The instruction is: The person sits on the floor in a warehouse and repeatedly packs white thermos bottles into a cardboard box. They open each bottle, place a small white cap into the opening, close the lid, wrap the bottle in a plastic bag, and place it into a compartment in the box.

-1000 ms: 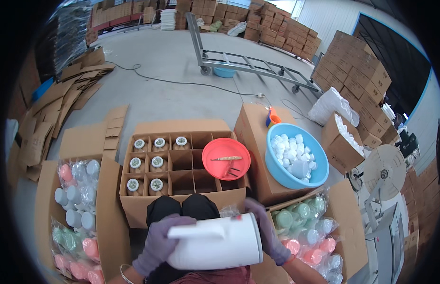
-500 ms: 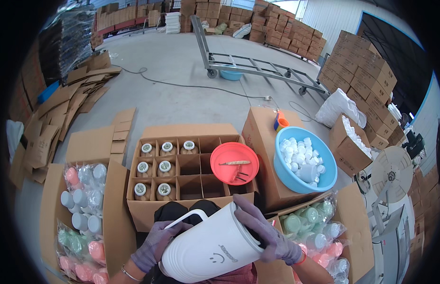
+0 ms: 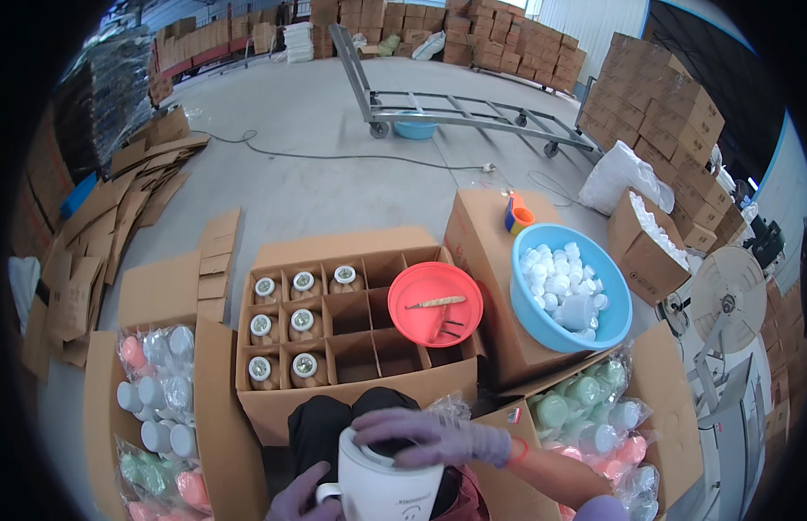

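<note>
Head view: white jug [image 3: 384,488], near side of divided box [image 3: 271,418]; long axis near upright, mouth [image 3: 388,448] up. Right hand [image 3: 443,438] nearer mouth, fingers spread across it. Left hand [image 3: 301,504] at handle [image 3: 330,491]; grip cannot be told.

You get even, fairly bright, cool light across the grey floor [image 3: 317,195], brightest near the pale wall [image 3: 608,61] at upper right, while the doorway [image 3: 744,95] beside it sinks to near black. Shadow fills the bare compartments of the divided carton [image 3: 273,417], and small glints sit on the plastic bags [image 3: 165,382]. Your fisheye view bows straight edges toward a black rim, and the far cartons [image 3: 499,43] look soft.
</note>
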`<action>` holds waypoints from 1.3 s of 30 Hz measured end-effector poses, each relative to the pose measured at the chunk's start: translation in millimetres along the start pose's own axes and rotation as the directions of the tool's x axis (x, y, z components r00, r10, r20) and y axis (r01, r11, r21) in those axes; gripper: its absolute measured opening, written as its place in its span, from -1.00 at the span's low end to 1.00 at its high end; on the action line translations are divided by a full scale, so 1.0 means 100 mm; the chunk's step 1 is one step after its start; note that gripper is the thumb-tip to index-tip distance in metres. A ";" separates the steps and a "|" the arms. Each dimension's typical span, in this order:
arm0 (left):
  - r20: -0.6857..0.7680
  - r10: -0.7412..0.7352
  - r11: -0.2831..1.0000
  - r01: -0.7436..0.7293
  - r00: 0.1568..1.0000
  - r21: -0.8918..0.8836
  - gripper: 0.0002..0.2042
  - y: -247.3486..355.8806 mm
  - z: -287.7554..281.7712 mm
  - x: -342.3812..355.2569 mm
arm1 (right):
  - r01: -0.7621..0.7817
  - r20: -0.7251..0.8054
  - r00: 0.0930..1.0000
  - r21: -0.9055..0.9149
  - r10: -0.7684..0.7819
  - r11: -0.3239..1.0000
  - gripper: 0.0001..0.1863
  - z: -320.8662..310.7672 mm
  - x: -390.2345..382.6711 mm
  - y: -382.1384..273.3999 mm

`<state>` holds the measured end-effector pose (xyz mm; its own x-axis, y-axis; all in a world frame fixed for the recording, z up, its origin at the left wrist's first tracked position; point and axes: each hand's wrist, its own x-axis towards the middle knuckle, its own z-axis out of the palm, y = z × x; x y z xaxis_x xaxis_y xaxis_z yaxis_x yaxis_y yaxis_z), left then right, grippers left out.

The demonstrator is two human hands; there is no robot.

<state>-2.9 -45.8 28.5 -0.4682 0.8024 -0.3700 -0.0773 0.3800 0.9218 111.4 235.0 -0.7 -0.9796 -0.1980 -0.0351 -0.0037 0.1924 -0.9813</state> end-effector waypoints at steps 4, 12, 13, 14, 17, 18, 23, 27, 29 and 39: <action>0.022 -0.178 0.957 0.178 0.984 -0.230 -0.51 0.11 -0.01 0.14 | -0.409 -0.470 0.868 -0.490 0.162 0.770 -0.64 -0.97 0.35 0.88; 0.037 -0.255 0.939 0.257 0.966 -0.228 -0.61 -0.28 -0.07 0.40 | -0.243 -0.264 0.959 -0.954 0.107 -0.174 -0.77 -1.95 0.17 2.12; 0.052 -0.236 0.943 0.242 0.970 -0.228 -0.58 -0.29 -0.08 0.42 | -0.184 -0.202 0.974 -0.969 0.103 -0.167 -0.78 -1.96 0.19 2.05; 0.063 -0.226 0.945 0.234 0.972 -0.229 -0.50 -0.32 -0.10 0.42 | -0.193 -0.236 0.929 -0.966 0.286 -0.170 -0.76 -1.93 0.27 1.82; 0.194 -0.218 0.933 0.263 0.956 -0.247 -0.31 -0.41 -0.16 0.50 | -0.406 -0.475 0.879 -0.789 -0.039 0.462 -0.56 -1.79 0.06 1.51; 0.191 -0.219 0.936 0.261 0.957 -0.236 -0.30 -0.47 -0.19 0.49 | -0.416 -0.500 0.854 -0.495 0.142 0.763 -0.55 -1.49 0.18 0.87; 0.354 -0.168 0.946 0.252 0.920 -0.205 -0.35 -0.47 -0.22 0.62 | 0.041 -0.115 0.991 -0.270 -0.074 0.962 -0.67 -0.51 -0.12 -0.50; 0.418 -0.052 0.956 0.166 0.907 -0.241 -0.46 -0.39 -0.07 0.68 | 0.294 -0.011 0.918 -0.654 -0.397 0.697 -0.70 -0.21 -0.27 -0.64; 0.504 -0.066 0.970 0.174 0.861 -0.170 -0.48 -0.49 -0.06 0.82 | 0.389 0.073 0.885 -0.660 -0.460 0.642 -0.67 -0.15 -0.28 -0.71; 0.581 0.003 0.917 0.230 0.814 -0.326 -0.56 -0.59 -0.02 0.91 | 0.460 0.106 0.828 -0.689 -0.550 0.560 -0.70 0.03 -0.27 -0.83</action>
<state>-42.4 3.4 -59.4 0.1297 0.9215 -0.3662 -0.4657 0.3827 0.7979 139.0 221.4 80.7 -0.7882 -0.3714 0.4908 -0.5911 0.6791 -0.4352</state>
